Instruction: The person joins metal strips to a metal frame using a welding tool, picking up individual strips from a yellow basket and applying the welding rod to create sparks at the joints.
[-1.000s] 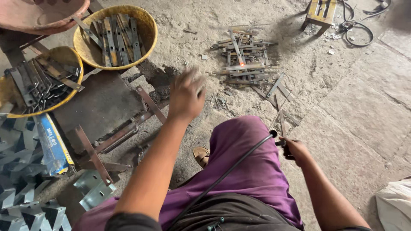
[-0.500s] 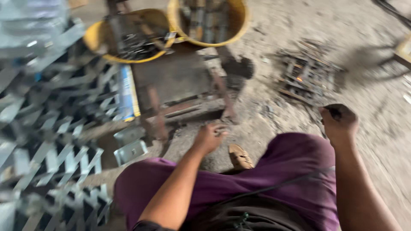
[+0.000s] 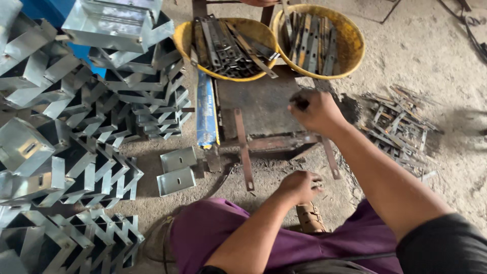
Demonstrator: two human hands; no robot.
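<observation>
My right hand [image 3: 315, 110] is a fist over the right edge of a dark steel work plate [image 3: 261, 101], shut on a small dark handle [image 3: 302, 104]. My left hand [image 3: 299, 185] rests low on the dusty ground just in front of the plate's rusty frame [image 3: 274, 143], fingers curled; whether it holds anything is hidden. A rusty flat strip [image 3: 243, 152] lies across the frame, just left of that hand. My purple-clad legs and a sandal [image 3: 310, 217] are below.
Two yellow basins [image 3: 182, 38] [image 3: 355, 38] hold several flat metal strips behind the plate. A loose pile of strips [image 3: 401, 127] lies right. Stacks of shiny folded sheet-metal brackets [image 3: 76, 132] fill the left; two flat pieces [image 3: 176, 170] and a blue packet [image 3: 206, 109] lie between.
My view swung left toward the bracket stacks. My left hand dropped from the air to the ground by the frame. My right hand came from my knee up to the plate.
</observation>
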